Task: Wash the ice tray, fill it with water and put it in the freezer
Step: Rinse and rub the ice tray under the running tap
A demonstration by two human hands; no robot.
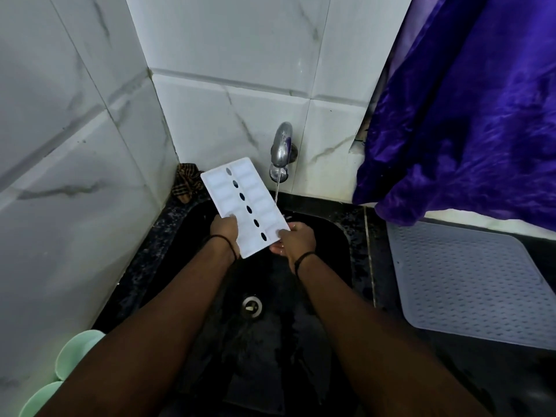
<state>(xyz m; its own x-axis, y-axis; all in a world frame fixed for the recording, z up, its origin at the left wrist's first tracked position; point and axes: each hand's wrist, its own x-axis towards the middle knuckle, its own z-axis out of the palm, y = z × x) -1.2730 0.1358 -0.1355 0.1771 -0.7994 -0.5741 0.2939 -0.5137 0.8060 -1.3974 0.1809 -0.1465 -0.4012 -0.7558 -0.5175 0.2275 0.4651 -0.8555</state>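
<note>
Tiles cover the two walls [90,145] that meet in the corner ahead of me, and a purple cloth [469,115] hangs at the right above one grey dimpled mat [469,281] on the bench [511,380]. Below sits one dark sink [340,245] with a single drain [251,307], and one metal tap [282,152] sends a thin stream of water [278,188] down just beside the tray's right edge. I see one white ice tray [245,206], held tilted over the sink, its far end raised toward the tap; it has two rows of pockets and six dark oval holes along the middle. My left hand [225,233] pinches the near left edge, and my right hand [296,240] pinches the near right corner, fingers curled under. I judge the tray light, thin and somewhat flexible plastic, slippery once wet, so the firm outer rim is the place for a grip. One checked rag [188,183] lies in the corner; two pale green cups [60,374] sit at lower left.
</note>
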